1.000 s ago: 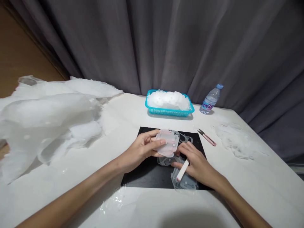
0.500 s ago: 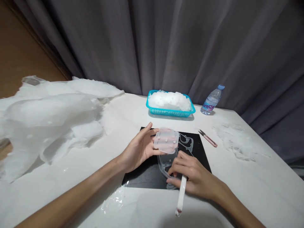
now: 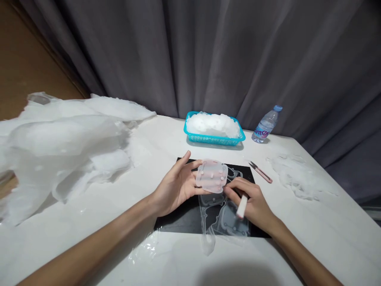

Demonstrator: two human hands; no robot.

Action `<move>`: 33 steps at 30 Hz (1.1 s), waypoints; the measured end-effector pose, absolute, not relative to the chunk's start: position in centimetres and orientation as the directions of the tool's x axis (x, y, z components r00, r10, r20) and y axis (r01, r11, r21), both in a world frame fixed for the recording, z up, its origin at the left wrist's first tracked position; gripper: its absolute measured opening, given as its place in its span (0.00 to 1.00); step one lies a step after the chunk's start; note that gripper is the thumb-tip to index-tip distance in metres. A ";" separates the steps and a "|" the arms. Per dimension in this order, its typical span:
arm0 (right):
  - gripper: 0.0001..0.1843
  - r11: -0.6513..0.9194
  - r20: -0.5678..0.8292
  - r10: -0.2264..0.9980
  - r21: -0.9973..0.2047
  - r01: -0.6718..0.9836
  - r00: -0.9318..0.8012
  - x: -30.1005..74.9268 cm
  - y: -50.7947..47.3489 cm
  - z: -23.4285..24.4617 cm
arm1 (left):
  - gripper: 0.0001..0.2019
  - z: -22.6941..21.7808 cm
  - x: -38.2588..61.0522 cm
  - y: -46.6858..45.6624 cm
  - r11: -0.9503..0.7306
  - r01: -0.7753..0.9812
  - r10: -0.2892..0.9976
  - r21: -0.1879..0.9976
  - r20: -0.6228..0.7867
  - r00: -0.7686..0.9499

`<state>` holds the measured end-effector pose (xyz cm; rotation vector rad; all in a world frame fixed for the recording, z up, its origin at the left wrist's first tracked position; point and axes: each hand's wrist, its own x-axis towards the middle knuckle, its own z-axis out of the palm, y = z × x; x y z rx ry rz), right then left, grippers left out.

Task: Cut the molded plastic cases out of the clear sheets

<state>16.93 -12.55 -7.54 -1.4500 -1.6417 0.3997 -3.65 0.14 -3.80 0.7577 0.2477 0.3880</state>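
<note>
A translucent, rounded-square silicone piece [image 3: 212, 176] with small raised dots rests on the fingers of my left hand [image 3: 178, 180], palm up and thumb raised. My right hand [image 3: 248, 200] is closed around a white stick-like tool [image 3: 242, 205] that slants back out between thumb and fingers; its working end is hidden. The right fingertips meet the lower right corner of the silicone piece. Below both hands, a clear frame-like sheet of similar pieces [image 3: 233, 220] lies on a black mat [image 3: 178, 222], one strip hanging over the mat's front edge.
At the back stands a blue basket [image 3: 214, 140] heaped with whitish translucent pieces. A water bottle [image 3: 264, 126] is to its right. Pink-handled thread snips [image 3: 261, 172] lie beside the mat, near clear scraps [image 3: 297, 178]. Large white translucent sheets [image 3: 65, 147] are piled on the left.
My right hand has moved up and right from the sheet to the corner of the held piece, and the tool has tilted. The sheet on the mat has shifted. My left hand barely moved.
</note>
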 end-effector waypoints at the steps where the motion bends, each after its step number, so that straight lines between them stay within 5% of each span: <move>1: 0.14 0.260 0.385 0.918 -0.763 0.592 0.094 16.8 -12.6 -7.2 | 0.29 -3.8 -3.6 0.0 0.641 -0.247 0.431 0.726 -0.075 0.899; 5: 0.08 0.271 0.389 0.910 -0.817 0.509 0.141 15.6 -13.2 -6.0 | 0.17 -4.0 -3.4 -0.6 0.474 -0.232 0.511 0.849 -0.051 0.858; 11: 0.07 0.229 0.352 0.917 -0.848 0.478 0.185 14.2 -13.3 -6.0 | 0.14 -4.9 -2.7 -1.6 0.331 -0.221 0.695 0.917 -0.079 0.715; 21: 0.09 0.178 0.287 0.917 -0.916 0.361 0.277 14.2 -14.1 -6.0 | 0.21 -4.4 -2.7 -1.9 0.398 -0.240 0.663 0.885 -0.096 0.742; 33: 0.09 0.236 0.335 0.888 -0.920 0.312 0.315 14.3 -14.4 -5.2 | 0.16 -4.8 -2.6 -2.0 0.408 -0.212 0.565 0.888 -0.063 0.823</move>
